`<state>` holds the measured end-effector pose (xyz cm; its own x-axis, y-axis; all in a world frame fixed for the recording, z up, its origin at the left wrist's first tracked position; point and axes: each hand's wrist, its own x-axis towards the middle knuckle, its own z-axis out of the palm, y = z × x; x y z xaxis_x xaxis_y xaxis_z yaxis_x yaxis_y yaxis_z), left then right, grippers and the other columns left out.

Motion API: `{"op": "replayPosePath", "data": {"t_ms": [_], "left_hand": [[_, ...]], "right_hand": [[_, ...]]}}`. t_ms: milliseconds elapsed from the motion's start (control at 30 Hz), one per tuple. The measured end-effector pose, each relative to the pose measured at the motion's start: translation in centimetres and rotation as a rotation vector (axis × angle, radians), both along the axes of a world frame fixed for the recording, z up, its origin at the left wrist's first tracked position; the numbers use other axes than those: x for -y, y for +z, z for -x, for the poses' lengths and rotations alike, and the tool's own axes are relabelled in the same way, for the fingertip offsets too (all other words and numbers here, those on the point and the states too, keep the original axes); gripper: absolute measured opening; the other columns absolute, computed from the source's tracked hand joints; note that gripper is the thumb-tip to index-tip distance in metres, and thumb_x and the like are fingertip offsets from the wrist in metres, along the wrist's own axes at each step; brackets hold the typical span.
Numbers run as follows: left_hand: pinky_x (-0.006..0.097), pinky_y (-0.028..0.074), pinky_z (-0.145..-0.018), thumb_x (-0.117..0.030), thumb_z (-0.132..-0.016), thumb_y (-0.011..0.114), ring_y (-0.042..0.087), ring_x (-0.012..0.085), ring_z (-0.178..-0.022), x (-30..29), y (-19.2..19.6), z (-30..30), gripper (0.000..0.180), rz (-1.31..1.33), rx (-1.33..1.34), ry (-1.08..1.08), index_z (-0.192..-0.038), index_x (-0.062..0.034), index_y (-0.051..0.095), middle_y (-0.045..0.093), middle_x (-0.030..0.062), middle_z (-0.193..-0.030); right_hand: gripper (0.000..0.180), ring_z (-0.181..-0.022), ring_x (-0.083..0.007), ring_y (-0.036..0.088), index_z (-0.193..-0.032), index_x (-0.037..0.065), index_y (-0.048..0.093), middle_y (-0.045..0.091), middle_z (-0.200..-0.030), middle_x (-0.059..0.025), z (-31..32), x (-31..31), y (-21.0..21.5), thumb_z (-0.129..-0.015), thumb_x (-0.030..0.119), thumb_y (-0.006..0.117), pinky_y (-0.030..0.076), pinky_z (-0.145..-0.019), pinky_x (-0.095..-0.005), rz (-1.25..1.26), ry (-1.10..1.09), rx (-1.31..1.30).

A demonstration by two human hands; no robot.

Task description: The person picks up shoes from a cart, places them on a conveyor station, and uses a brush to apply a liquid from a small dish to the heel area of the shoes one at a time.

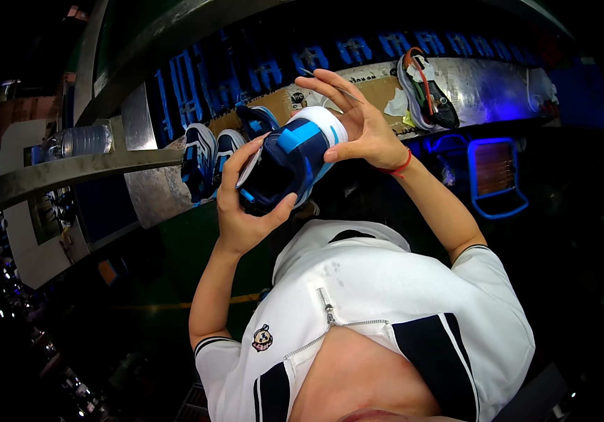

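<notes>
A navy and bright-blue sneaker (295,155) with a white sole is held up in front of my chest, its opening turned toward me. My left hand (242,214) wraps round one end of it, thumb along the collar edge. The thumb of my right hand (365,130) presses on the white sole at the other end, while its upper fingers reach out past the shoe. A thin dark pointed tool (307,72) lies across those fingers; its kind is unclear. Close behind my left hand stand similar blue and white sneakers (200,158) on the bench.
A metal-topped bench (485,88) runs across, with a dark green and orange sneaker (426,91) on it. Behind is a row of blue holders (309,60). A metal bar (98,170) crosses at left, near a clear plastic container (85,142). A blue-framed stool (495,176) is at right.
</notes>
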<state>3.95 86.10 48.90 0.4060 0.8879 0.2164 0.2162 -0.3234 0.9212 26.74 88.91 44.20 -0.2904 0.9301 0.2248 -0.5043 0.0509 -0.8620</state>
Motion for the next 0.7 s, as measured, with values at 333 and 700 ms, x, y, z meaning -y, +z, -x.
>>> {"op": "replayPosePath", "data": {"t_ms": [333, 700], "left_hand": [[0.027, 0.051, -0.08, -0.028, -0.068, 0.082, 0.065, 0.0195, -0.091, -2.0, 3.5, -0.8, 0.052, 0.052, -0.014, 0.046, -0.105, 0.0035, 0.062, 0.064, 0.0123, -0.1], [0.028, 0.054, -0.073, -0.016, -0.072, 0.073, 0.067, 0.0202, -0.082, -2.9, 5.5, -2.4, 0.042, 0.002, -0.061, 0.123, -0.108, 0.0013, 0.061, 0.066, 0.0134, -0.097]], "right_hand": [[0.106, -0.121, -0.0336, 0.05, -0.144, 0.007, 0.022, 0.031, -0.145, -0.0181, -0.7, -1.0, 1.1, -0.06, 0.011, 0.085, 0.043, -0.102, -0.0441, -0.093, -0.028, 0.064], [0.098, -0.118, -0.0279, 0.05, -0.143, 0.005, 0.021, 0.032, -0.144, -0.0179, -0.6, -0.7, 0.7, -0.066, 0.006, 0.082, 0.045, -0.1, -0.0384, -0.126, -0.021, 0.062]]}}
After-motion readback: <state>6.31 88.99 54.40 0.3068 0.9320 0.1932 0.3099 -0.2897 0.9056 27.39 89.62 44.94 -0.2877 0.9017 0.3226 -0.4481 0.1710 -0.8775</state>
